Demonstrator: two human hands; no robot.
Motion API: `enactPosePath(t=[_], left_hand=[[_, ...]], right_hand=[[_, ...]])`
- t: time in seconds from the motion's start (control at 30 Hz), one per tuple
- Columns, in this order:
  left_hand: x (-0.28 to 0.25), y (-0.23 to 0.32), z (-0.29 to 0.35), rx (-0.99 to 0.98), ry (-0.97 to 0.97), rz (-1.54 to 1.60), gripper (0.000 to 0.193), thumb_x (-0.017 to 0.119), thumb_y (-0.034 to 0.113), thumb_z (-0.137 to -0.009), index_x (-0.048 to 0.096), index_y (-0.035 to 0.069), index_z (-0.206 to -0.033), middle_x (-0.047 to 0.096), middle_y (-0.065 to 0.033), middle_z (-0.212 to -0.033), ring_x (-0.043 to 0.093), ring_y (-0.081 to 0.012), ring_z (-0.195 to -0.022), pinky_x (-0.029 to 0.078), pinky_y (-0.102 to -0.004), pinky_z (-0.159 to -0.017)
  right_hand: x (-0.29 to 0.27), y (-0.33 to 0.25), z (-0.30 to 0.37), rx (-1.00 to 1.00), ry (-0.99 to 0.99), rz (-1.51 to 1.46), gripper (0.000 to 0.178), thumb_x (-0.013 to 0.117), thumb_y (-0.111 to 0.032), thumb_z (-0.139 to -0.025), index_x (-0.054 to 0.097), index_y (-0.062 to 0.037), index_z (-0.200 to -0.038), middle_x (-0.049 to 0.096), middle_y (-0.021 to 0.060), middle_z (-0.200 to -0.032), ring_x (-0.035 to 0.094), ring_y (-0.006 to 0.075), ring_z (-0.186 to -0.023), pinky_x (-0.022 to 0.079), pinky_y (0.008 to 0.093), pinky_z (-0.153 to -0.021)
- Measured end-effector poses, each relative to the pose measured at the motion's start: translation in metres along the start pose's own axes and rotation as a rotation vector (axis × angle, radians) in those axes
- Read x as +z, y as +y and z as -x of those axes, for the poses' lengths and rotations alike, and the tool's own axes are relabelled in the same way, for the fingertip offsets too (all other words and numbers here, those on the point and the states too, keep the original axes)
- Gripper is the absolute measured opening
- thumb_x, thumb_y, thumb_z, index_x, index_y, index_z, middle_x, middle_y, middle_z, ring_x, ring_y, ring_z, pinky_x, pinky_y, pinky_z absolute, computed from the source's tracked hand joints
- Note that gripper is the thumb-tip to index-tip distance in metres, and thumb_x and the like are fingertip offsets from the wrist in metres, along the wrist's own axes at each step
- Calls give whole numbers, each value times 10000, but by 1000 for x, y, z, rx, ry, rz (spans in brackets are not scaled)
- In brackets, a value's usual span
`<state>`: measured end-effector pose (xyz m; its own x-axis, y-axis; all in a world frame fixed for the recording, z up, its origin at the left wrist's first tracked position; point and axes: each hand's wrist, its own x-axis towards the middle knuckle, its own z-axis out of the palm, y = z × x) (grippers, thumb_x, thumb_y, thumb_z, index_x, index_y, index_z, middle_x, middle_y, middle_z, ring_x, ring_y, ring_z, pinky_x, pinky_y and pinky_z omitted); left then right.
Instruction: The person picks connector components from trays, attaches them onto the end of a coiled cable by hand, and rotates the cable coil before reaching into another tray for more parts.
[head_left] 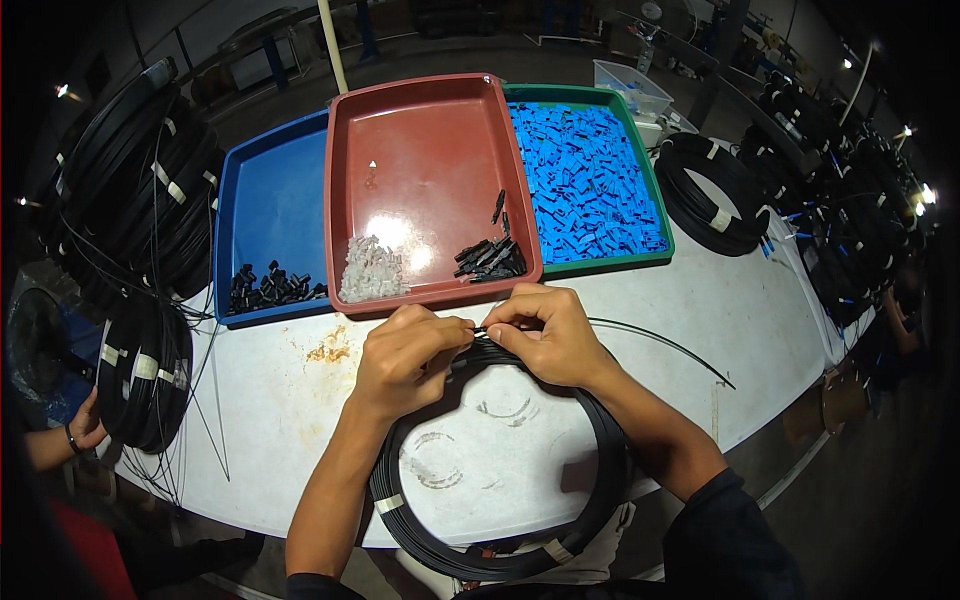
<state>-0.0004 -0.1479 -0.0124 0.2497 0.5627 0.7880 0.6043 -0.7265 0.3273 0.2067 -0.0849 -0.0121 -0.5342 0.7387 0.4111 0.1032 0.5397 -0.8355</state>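
Observation:
My left hand (412, 358) and my right hand (545, 335) meet over the far side of a coil of black cable (612, 450). Each pinches with thumb and forefinger at a short black piece on the cable's end; my fingers hide most of it, so its exact form cannot be made out. From behind my right hand a loose cable end (665, 345) curves out over the white table. Strips of pale tape bind the coil, which lies at the table's near edge between my forearms.
Beyond my hands, a red tray (430, 130) holds clear small pieces (372, 272) and black sleeves (492, 258). A blue tray (270, 190) has black parts; a green tray (605, 262) carries blue connectors (585, 180). Cable coils (712, 195) flank the table (270, 440). Another person's hand (88, 420) touches a left-hand coil.

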Motion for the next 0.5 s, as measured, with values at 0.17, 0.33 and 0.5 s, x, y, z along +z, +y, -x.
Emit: enactPosePath(t=[0.17,0.33,0.5], left_hand=[[-4,1,1,-273,18,233,230,786,0,-767,751,-1,-995,764,-116,-900,718,-193,-733,568,-292,-678],[1,-4,6,-426,19,294,201,802,60,-810,765,-24,-989,770,-125,-843,725,-152,-699,559,-261,-652],[2,-2,5,-429,36,272,173,808,63,-810,777,-25,-956,766,-113,-806,707,-127,-655,543,-241,-608]], right_hand=[[2,-14,0,-65,70,116,84,712,-28,-831,752,11,-894,670,117,-755,641,194,-641,485,315,-574],[3,-15,0,-163,95,183,64,699,-15,-836,736,9,-882,661,119,-754,643,241,-651,491,344,-584],[5,-15,1,-215,103,224,56,698,-8,-839,722,14,-885,645,118,-751,636,263,-649,490,362,-592]])
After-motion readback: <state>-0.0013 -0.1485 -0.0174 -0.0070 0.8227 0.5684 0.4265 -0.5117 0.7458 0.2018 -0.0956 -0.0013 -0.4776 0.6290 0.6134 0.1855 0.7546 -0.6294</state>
